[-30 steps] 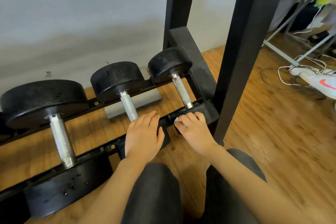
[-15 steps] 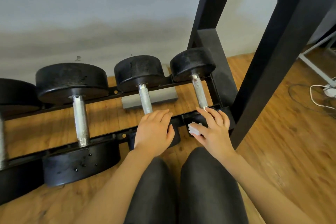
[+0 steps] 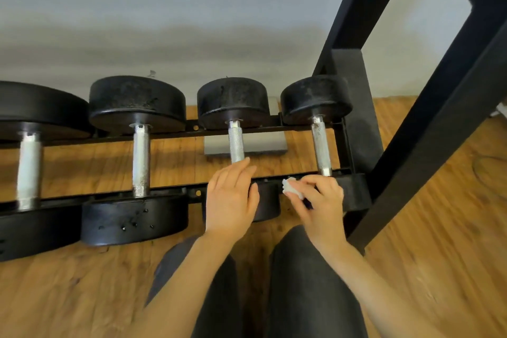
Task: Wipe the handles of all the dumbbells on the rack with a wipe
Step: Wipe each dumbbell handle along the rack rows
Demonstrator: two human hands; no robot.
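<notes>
Head view: right hand (image 3: 319,202) pinches crumpled wipe (image 3: 293,187) beside rightmost dumbbell handle (image 3: 321,145); left hand (image 3: 230,200), fingers straight, rests on neighbouring dumbbell. Handle wipe likely starting; next, wrap wipe round handle.

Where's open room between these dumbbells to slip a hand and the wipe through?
The widest bare gaps lie between the two rack rails, on either side of the second handle. It is crowded at the right end: left hand, right hand with the wipe, last handle and black post.
</notes>
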